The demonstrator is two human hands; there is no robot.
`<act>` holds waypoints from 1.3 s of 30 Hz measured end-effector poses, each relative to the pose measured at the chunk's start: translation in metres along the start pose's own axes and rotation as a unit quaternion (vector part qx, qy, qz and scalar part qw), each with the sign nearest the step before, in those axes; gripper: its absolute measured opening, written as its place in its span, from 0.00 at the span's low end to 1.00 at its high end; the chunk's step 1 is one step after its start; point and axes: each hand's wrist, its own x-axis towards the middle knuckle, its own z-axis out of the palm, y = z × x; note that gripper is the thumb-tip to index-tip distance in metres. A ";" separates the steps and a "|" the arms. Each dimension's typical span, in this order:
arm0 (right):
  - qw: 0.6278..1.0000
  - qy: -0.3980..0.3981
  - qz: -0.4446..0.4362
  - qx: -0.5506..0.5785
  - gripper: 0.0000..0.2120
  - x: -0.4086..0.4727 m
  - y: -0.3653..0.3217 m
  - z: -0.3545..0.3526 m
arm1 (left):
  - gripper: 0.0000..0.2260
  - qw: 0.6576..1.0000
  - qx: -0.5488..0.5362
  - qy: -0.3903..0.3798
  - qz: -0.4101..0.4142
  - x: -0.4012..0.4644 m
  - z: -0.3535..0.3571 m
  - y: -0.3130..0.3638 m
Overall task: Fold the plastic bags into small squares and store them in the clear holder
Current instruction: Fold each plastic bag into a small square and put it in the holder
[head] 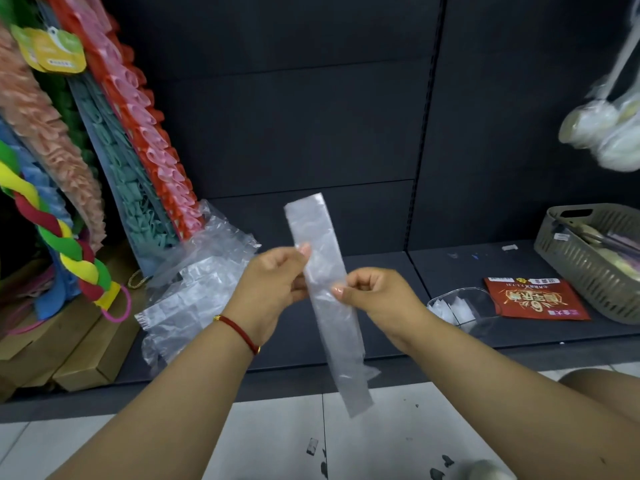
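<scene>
A clear plastic bag folded into a long narrow strip hangs in the air above the dark shelf, tilted slightly from upper left to lower right. My left hand pinches its left edge near the middle, thumb on top. My right hand pinches the right edge a little lower. A loose pile of unfolded clear bags lies on the shelf to the left. The clear holder sits on the shelf to the right with several small white folded squares inside.
A red snack packet lies beside the holder, and a grey slotted basket stands at the far right. Colourful hair accessories and clip cards lean at the left over cardboard boxes. Bagged items hang at upper right. White floor tiles lie below the shelf edge.
</scene>
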 end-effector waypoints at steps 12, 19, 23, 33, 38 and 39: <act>0.993 0.033 0.051 0.098 0.11 0.001 -0.003 0.000 | 0.09 0.994 -0.036 0.027 -0.100 -0.003 0.013 -0.024; 0.996 0.015 0.029 0.085 0.12 0.002 -0.015 -0.011 | 0.13 0.996 0.058 0.059 0.023 -0.004 0.013 -0.017; 0.994 -0.014 0.035 0.107 0.10 0.002 -0.023 -0.019 | 0.22 0.985 0.134 0.006 0.111 -0.007 0.008 -0.010; 0.996 -0.002 0.033 0.078 0.08 0.002 -0.018 -0.024 | 0.24 0.989 -0.146 -0.025 -0.006 -0.004 0.013 -0.012; 0.991 -0.005 0.056 0.124 0.10 0.001 -0.015 -0.019 | 0.23 0.970 -0.240 -0.032 -0.031 -0.007 0.016 -0.013; 0.989 -0.009 0.059 0.138 0.09 0.000 -0.014 -0.016 | 0.24 0.965 -0.258 -0.031 -0.030 -0.008 0.017 -0.013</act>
